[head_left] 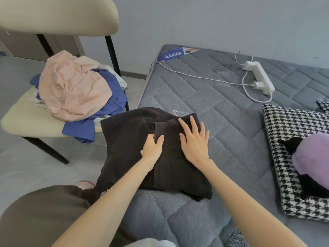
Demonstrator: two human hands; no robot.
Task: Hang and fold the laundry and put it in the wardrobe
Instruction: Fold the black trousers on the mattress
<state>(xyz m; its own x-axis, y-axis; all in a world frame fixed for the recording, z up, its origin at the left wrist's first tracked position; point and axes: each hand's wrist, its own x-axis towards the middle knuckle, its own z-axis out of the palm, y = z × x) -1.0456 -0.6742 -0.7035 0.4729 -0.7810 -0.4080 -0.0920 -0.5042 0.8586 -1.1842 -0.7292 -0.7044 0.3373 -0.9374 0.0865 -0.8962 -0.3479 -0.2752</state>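
Black garment (131, 157), mattress (231, 122) left edge: your left hand (152, 148) pinches the sleeve fold (157, 129), right hand (194, 143) presses flat, fingers spread. Anchor with the right; draw the fold square.

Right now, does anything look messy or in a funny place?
Yes. A white power strip with its cable lies on the bare mattress, an odd spot for it. On the chair, a pink garment and a blue garment sit in a crumpled heap, the blue one drooping over the seat edge.
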